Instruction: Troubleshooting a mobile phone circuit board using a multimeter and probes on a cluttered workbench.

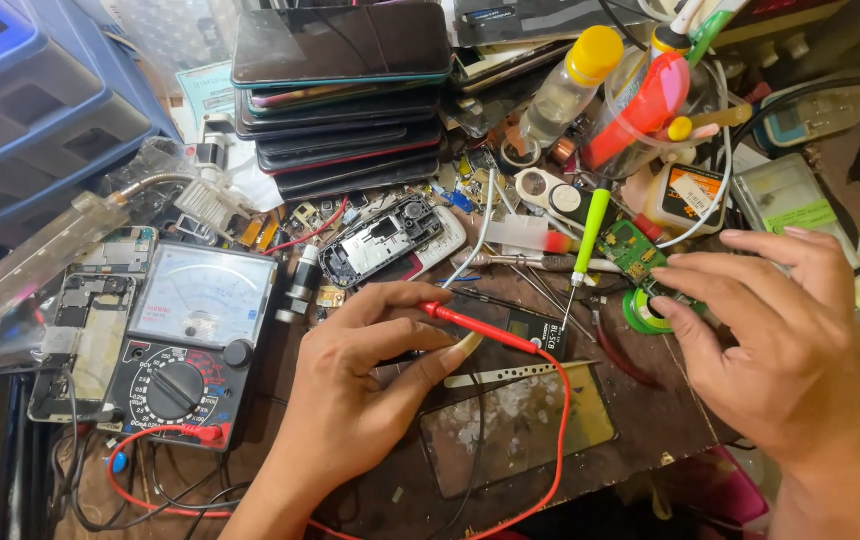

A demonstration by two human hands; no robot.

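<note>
My left hand (370,385) is shut on a red test probe (480,328), pinched between thumb and fingers, its tip pointing right over a small black phone (525,325). The probe's red lead (550,440) curves down and back to an analog multimeter (195,335) at the left. My right hand (780,340) reaches left with fingers spread, fingertips touching a small green circuit board (633,250). A green-handled screwdriver (590,235) lies just left of that board.
A stack of phones (345,95) stands at the back. An opened phone shell (385,240), a bare phone board (90,320), a cracked glass panel (515,425), a yellow-capped bottle (570,85), tweezers and loose parts crowd the bench. Blue bins (30,100) sit far left.
</note>
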